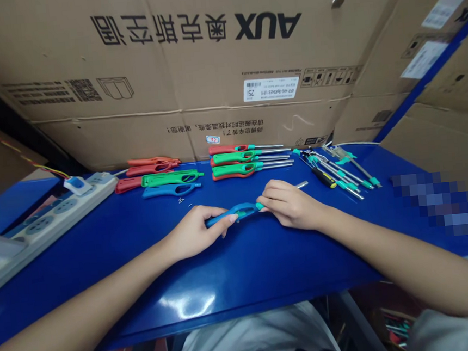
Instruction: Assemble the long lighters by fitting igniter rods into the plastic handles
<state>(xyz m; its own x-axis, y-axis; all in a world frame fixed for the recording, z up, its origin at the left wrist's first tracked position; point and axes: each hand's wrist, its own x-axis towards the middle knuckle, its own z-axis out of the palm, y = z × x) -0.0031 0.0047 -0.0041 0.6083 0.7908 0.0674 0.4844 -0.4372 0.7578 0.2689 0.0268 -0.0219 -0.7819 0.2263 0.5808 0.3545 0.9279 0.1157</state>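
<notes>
A blue lighter [245, 210] with a long metal tube lies across both hands above the table. My left hand [198, 230] is closed around its blue handle, thumb near the trigger opening. My right hand [289, 206] pinches the lighter at the green collar where the metal tube begins; the tube's tip pokes out past the fingers. Behind my left hand lie lighter handles without tubes, among them a green handle [172, 178] and a blue handle [172, 190]. Farther back in the middle, several lighters with tubes [235, 170] are stacked in red and green.
Loose metal tubes with green collars [340, 174] lie at the back right, with a black-handled screwdriver [323, 177] among them. A white power strip [57, 213] runs along the left. A cardboard wall [191, 64] stands behind the blue table [235, 284]. A blurred patch covers something at the right.
</notes>
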